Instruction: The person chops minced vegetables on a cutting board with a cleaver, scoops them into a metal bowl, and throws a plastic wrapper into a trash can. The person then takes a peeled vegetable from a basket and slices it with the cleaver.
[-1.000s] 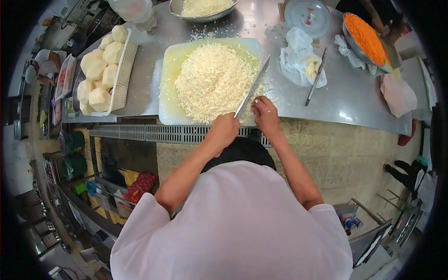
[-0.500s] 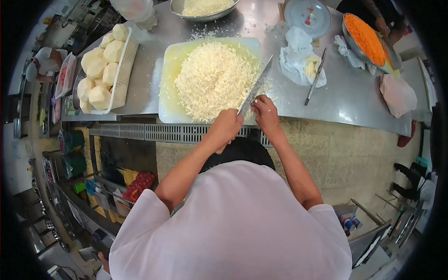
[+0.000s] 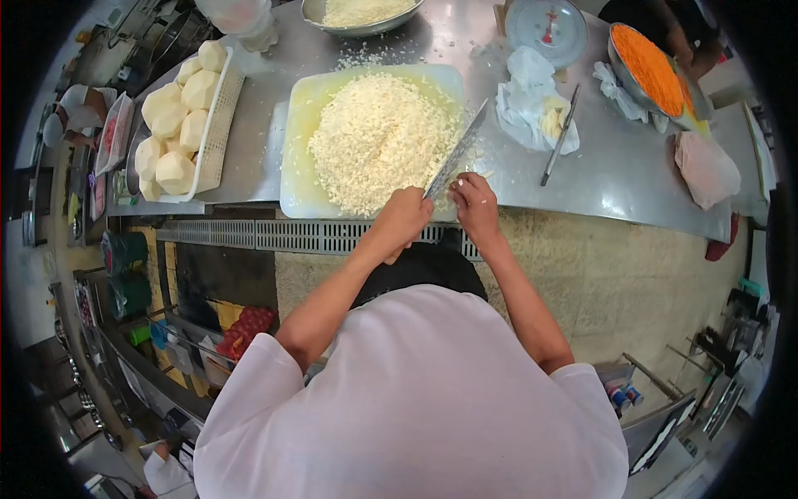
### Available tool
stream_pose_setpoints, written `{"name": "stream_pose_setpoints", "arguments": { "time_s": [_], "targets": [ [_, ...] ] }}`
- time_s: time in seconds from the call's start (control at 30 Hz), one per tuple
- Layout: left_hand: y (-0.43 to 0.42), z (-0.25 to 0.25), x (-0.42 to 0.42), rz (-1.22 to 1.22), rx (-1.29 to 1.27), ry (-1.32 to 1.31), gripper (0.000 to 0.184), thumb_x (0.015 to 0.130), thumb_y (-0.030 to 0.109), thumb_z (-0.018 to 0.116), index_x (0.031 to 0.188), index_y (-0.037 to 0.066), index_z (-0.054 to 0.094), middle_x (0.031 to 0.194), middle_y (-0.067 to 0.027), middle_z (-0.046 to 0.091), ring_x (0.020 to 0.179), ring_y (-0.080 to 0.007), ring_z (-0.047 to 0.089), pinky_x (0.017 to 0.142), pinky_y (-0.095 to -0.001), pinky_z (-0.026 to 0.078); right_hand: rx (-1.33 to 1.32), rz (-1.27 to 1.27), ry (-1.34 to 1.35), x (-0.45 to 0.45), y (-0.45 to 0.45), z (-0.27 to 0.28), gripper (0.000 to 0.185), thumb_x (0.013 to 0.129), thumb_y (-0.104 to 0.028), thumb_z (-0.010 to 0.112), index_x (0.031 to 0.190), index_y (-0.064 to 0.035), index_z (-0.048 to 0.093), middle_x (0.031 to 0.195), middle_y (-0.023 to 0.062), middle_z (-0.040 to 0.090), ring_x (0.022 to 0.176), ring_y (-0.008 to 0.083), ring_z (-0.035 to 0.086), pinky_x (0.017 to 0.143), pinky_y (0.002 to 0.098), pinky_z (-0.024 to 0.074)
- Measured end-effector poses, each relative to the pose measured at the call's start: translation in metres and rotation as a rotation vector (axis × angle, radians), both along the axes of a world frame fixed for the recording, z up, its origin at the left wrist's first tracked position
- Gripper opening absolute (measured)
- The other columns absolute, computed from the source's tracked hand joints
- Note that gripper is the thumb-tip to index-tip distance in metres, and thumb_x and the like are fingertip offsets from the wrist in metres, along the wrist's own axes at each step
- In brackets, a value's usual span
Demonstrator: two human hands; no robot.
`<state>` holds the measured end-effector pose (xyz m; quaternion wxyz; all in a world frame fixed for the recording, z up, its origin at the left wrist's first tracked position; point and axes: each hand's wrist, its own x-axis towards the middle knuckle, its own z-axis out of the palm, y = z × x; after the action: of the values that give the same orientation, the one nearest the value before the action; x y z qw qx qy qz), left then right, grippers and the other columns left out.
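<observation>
A wide knife [image 3: 456, 152] is held by its handle in my left hand [image 3: 402, 218], its blade slanting up and right over the right side of the cutting board [image 3: 300, 137]. A large heap of finely chopped pale vegetable [image 3: 378, 141] covers most of the board. Just right of the blade, my right hand [image 3: 475, 204] is closed, fingertips pinched at the board's front right corner. Small pale bits cling to its fingers; anything between the fingertips is too small to make out.
Peeled roots [image 3: 165, 116] fill a white basket [image 3: 218, 137] at left. A metal bowl [image 3: 366, 27] stands behind the board. Rightward are a plastic bag [image 3: 529, 87], a peeler-like tool [image 3: 559, 137], a scale [image 3: 546, 33], shredded orange vegetable [image 3: 647, 71] and a co-worker's hand [image 3: 681, 51].
The knife and my left hand have shifted slightly up and right. My right hand stays beside the blade, its fingers slightly moved. At upper right, the co-worker's hands have moved.
</observation>
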<state>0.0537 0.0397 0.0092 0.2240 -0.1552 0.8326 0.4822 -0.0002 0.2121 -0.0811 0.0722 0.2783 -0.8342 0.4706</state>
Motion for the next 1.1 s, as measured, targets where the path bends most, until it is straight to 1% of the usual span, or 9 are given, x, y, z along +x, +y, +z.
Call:
{"name": "stream_pose_setpoints", "arguments": {
  "time_s": [0.1,0.3,0.5,0.57,0.6,0.67,0.77,0.9,1.1],
  "targets": [
    [-0.007,-0.011,0.019,-0.038,-0.12,0.288,0.027,0.098,0.012,0.048,0.085,-0.009,0.057,0.053,-0.0133,0.056,0.041,-0.0245,0.058,0.042,-0.0404,0.047,0.065,-0.075,-0.016,0.007,0.003,0.003,0.016,0.078,0.008,0.069,0.092,0.0017,0.064,0.096,0.0181,0.063,0.091,0.0392,0.062,0.077,0.0446,0.051],
    [-0.013,-0.001,0.006,-0.014,-0.177,0.074,0.03,0.098,0.011,0.048,0.077,-0.009,0.057,0.052,-0.0154,0.056,0.042,-0.0258,0.06,0.043,-0.0416,0.048,-0.006,-0.052,-0.049,0.004,-0.014,-0.006,0.016,0.08,0.007,0.069,0.094,0.0016,0.064,0.093,0.0185,0.065,0.087,0.0395,0.063,0.076,0.0469,0.0503],
    [-0.005,-0.034,0.02,-0.037,-0.182,0.22,0.025,0.1,0.014,0.046,0.09,-0.007,0.057,0.055,-0.0141,0.056,0.041,-0.0244,0.057,0.041,-0.0416,0.046,0.045,-0.032,-0.038,-0.001,-0.012,-0.003,0.012,0.081,0.006,0.067,0.092,0.0012,0.063,0.088,0.0185,0.064,0.083,0.0417,0.063,0.071,0.0481,0.0499],
    [0.001,0.003,0.008,0.008,-0.112,0.026,0.028,0.096,0.013,0.052,0.09,-0.012,0.063,0.07,-0.0341,0.062,0.059,-0.0434,0.067,0.058,-0.0513,0.053,0.046,-0.026,-0.035,-0.002,-0.013,-0.001,0.012,0.081,0.006,0.067,0.092,0.0014,0.063,0.087,0.0187,0.063,0.083,0.0421,0.063,0.07,0.0482,0.0497],
    [0.001,0.007,0.011,0.011,-0.11,0.025,0.028,0.096,0.013,0.052,0.09,-0.012,0.063,0.07,-0.0341,0.062,0.059,-0.0434,0.067,0.058,-0.0513,0.053,0.045,-0.025,-0.036,-0.001,-0.013,-0.001,0.013,0.081,0.006,0.067,0.092,0.0015,0.063,0.086,0.0189,0.062,0.082,0.0425,0.063,0.07,0.0482,0.0496],
    [-0.001,0.013,0.016,0.006,-0.044,0.037,0.024,0.1,0.013,0.047,0.091,-0.008,0.056,0.054,-0.0145,0.056,0.042,-0.0241,0.058,0.041,-0.0407,0.047,0.059,-0.037,-0.046,-0.001,-0.012,-0.001,0.013,0.081,0.007,0.067,0.092,0.0017,0.063,0.086,0.0191,0.062,0.082,0.0425,0.062,0.07,0.0482,0.0494],
    [0.007,-0.03,0.019,0.0,-0.096,0.2,0.029,0.096,0.012,0.05,0.087,-0.013,0.06,0.063,-0.0299,0.062,0.049,-0.0393,0.065,0.049,-0.049,0.052,0.05,-0.057,-0.043,-0.001,-0.014,-0.002,0.012,0.081,0.008,0.066,0.09,0.0021,0.062,0.085,0.0193,0.061,0.081,0.0425,0.062,0.069,0.0481,0.0489],
    [0.003,0.003,0.003,-0.019,-0.038,-0.008,0.032,0.098,0.014,0.048,0.084,-0.013,0.06,0.058,-0.0253,0.061,0.047,-0.0328,0.064,0.045,-0.0453,0.051,-0.014,-0.037,-0.026,-0.001,-0.011,-0.002,0.01,0.081,0.008,0.065,0.089,0.0026,0.062,0.083,0.02,0.06,0.079,0.0425,0.061,0.068,0.0476,0.0478],
    [0.011,-0.018,0.007,0.038,0.018,0.097,0.031,0.098,0.012,0.048,0.083,-0.012,0.059,0.053,-0.0194,0.058,0.041,-0.0277,0.06,0.04,-0.0417,0.049,-0.022,-0.062,-0.034,0.0,-0.011,-0.002,0.009,0.082,0.009,0.065,0.086,0.0031,0.06,0.081,0.02,0.059,0.077,0.042,0.061,0.067,0.0466,0.0472]
  ]
}}
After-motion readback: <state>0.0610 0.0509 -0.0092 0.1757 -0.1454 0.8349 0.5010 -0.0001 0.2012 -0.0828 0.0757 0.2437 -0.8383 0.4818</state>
